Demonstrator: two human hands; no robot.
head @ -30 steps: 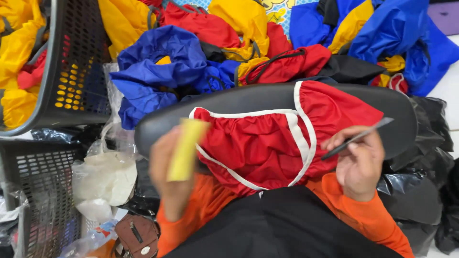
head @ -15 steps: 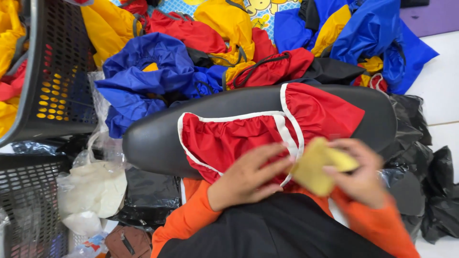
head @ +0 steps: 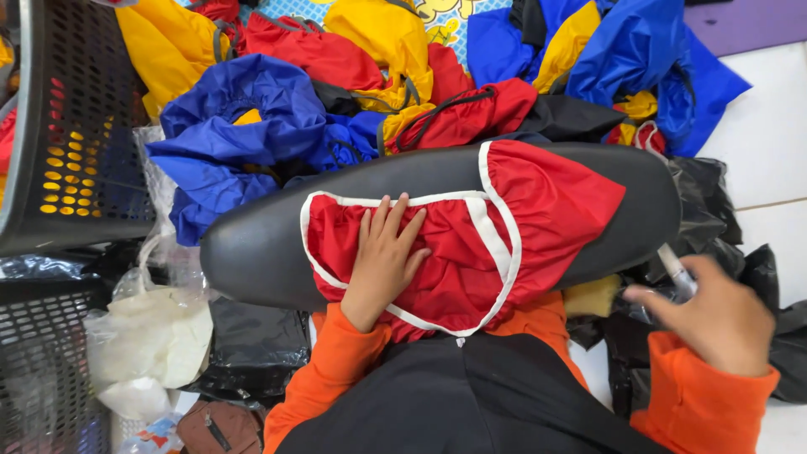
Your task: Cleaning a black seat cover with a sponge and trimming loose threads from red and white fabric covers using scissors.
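A red garment with white trim (head: 471, 244) is seen draped over a long black padded board (head: 252, 252), near the middle of the view. The left hand (head: 382, 256) is laid flat on the garment's left half, its grip spread, fingers pointing to the far side, nothing pinched. The right hand (head: 714, 311) is held to the right, off the board, and is closed on a thin pen-like tool (head: 675, 267); only the tool's upper end is shown, the rest being hidden in the grip. A yellow piece (head: 593, 296) is partly hidden just under the board's near right edge, and what it is cannot be told. Both sleeves are orange, the right one cut off by the lower edge. Two dark baskets are counted on the left: a tilted basket (head: 76, 126) cut off by the top and left edges, and a lower basket (head: 42, 361) cut off at the corner. A pale plastic bag (head: 147, 336) lies beside them. On the far side a heap of blue, yellow and red cloth (head: 252, 118) is piled, its pieces too tangled to count. Black bags (head: 714, 202) lie at the right.
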